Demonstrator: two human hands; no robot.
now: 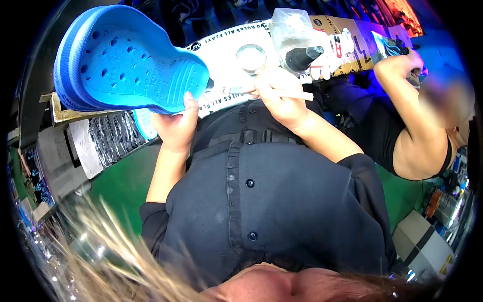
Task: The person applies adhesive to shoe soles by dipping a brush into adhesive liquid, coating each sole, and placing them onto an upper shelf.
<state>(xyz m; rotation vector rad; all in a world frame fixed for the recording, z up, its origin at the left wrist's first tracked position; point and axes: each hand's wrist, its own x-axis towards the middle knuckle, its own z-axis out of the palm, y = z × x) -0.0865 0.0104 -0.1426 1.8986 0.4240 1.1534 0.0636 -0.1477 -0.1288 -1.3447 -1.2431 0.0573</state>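
Grasping blue shoe (136, 70), left grip (176, 125); long axis slanting, broad end leftward; right grip (283, 106) clasping brush (299, 94), tip seemingly leftward.

- Shoe (126, 65): blue; footbed dotted with dark holes, facing the camera; wide end leftward; upper left of frame.
- Brush (297, 94): pale handle, near level; tip leftward; upper centre.

"RULES ALL PLAY!" reads along the edges of the white table covering (219, 58)
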